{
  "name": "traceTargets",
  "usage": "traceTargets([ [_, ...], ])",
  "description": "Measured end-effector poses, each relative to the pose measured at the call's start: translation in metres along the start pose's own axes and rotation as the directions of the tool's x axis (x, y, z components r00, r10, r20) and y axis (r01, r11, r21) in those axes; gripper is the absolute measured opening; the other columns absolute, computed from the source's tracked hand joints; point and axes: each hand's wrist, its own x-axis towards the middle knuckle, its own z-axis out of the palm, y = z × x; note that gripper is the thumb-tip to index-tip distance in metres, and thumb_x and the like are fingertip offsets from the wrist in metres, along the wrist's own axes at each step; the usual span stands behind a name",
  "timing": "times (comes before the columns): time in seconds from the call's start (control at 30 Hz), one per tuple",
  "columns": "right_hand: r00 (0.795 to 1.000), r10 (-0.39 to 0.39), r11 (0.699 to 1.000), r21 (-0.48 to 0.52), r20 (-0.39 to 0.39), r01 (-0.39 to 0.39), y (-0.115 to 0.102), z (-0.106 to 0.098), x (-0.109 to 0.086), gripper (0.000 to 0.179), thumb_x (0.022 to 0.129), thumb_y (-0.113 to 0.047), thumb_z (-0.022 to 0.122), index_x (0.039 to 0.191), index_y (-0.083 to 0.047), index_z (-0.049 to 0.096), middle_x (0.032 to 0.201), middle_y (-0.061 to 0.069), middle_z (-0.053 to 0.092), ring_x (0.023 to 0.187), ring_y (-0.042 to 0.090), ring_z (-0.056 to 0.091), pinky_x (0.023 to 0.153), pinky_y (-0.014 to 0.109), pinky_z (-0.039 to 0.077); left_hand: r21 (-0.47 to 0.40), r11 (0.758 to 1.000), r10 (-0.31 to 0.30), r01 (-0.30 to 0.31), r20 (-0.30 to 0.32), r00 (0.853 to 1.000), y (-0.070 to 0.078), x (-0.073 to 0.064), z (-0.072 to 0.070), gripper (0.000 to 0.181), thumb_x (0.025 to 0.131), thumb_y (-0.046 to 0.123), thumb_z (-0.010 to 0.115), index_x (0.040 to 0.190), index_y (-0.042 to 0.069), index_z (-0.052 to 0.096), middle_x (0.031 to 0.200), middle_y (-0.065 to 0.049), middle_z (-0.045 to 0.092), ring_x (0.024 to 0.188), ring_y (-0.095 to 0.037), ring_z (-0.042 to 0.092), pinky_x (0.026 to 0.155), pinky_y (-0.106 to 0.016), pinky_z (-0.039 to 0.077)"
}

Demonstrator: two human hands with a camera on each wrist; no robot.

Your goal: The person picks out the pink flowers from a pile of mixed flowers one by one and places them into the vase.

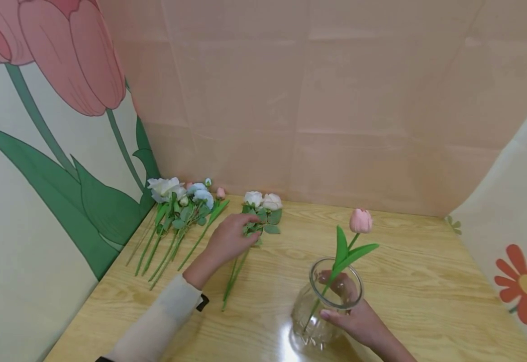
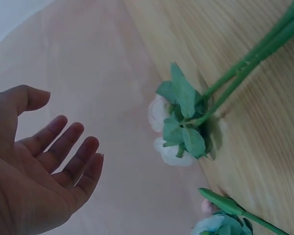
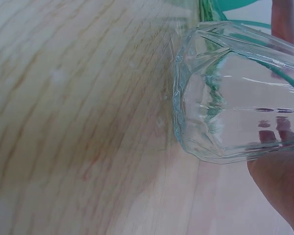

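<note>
A clear glass vase stands on the table with one pink tulip leaning in it, its green leaves above the rim. My right hand grips the vase near its neck, thumb on the near side and fingers behind the glass. In the right wrist view the faceted base of the vase shows close to the wood. My left hand hovers over two pale roses lying on the table. In the left wrist view its fingers are loosely bent and hold nothing, apart from the rose leaves.
Left of the roses lies a row of flowers: a large white bloom, blue blooms and a pink tulip bud, stems toward me. A pinkish backdrop rises behind the wooden table, with flower-printed cloths at both sides.
</note>
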Motion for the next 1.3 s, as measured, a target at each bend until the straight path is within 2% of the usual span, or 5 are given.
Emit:
traceTargets([
  [0.3, 0.999, 0.037, 0.999, -0.039, -0.002, -0.037, -0.001, 0.0, -0.001, 0.074, 0.08, -0.006, 0.081, 0.143, -0.014, 0.044, 0.139, 0.006, 0.056, 0.128, 0.032, 0.054, 0.098, 0.055, 0.047, 0.008, 0.999, -0.041, 0.041, 0.012, 0.999, -0.021, 0.003, 0.002, 0.039, 0.098, 0.033, 0.067, 0.133, 0.017, 0.066, 0.133, -0.003, 0.065, 0.118, -0.026, 0.063, 0.094, -0.047, 0.053],
  [0.5, 0.991, 0.131, 0.991, 0.002, -0.003, -0.131, -0.005, 0.001, -0.003, 0.071, 0.083, -0.012, 0.082, 0.142, -0.013, 0.044, 0.139, 0.014, 0.058, 0.128, 0.051, 0.047, 0.096, 0.074, 0.041, 0.015, 0.998, -0.066, 0.066, 0.003, 0.998, -0.033, 0.003, 0.001, 0.039, 0.098, 0.033, 0.067, 0.133, 0.018, 0.066, 0.135, -0.002, 0.065, 0.121, -0.025, 0.061, 0.097, -0.048, 0.052],
  [0.83, 0.995, 0.096, 0.992, -0.076, -0.003, -0.096, -0.003, 0.0, -0.003, 0.071, 0.082, -0.011, 0.082, 0.141, -0.016, 0.045, 0.141, 0.013, 0.056, 0.129, 0.027, 0.053, 0.098, 0.056, 0.048, 0.011, 0.99, -0.143, 0.143, -0.012, 0.99, -0.047, 0.001, 0.0, 0.041, 0.096, 0.035, 0.07, 0.133, 0.018, 0.066, 0.136, -0.001, 0.064, 0.122, -0.026, 0.061, 0.096, -0.05, 0.052],
  [1.07, 0.991, 0.135, 0.991, -0.012, 0.003, -0.135, -0.004, 0.001, -0.003, 0.069, 0.083, -0.011, 0.082, 0.14, -0.009, 0.044, 0.14, 0.019, 0.055, 0.128, 0.047, 0.048, 0.095, 0.071, 0.044, -0.013, 0.984, -0.179, 0.179, -0.005, 0.984, -0.055, 0.0, -0.003, 0.044, 0.096, 0.035, 0.069, 0.136, 0.015, 0.064, 0.139, -0.004, 0.063, 0.125, -0.028, 0.06, 0.098, -0.051, 0.051],
  [1.3, 0.987, 0.16, 0.987, -0.024, -0.002, -0.16, -0.007, 0.001, -0.004, 0.071, 0.082, -0.013, 0.082, 0.141, -0.007, 0.043, 0.139, 0.022, 0.055, 0.126, 0.047, 0.05, 0.096, 0.07, 0.045, -0.001, 0.982, -0.191, 0.191, -0.01, 0.981, -0.061, 0.0, -0.003, 0.043, 0.096, 0.029, 0.07, 0.135, 0.011, 0.064, 0.137, -0.007, 0.064, 0.124, -0.032, 0.06, 0.097, -0.052, 0.051],
])
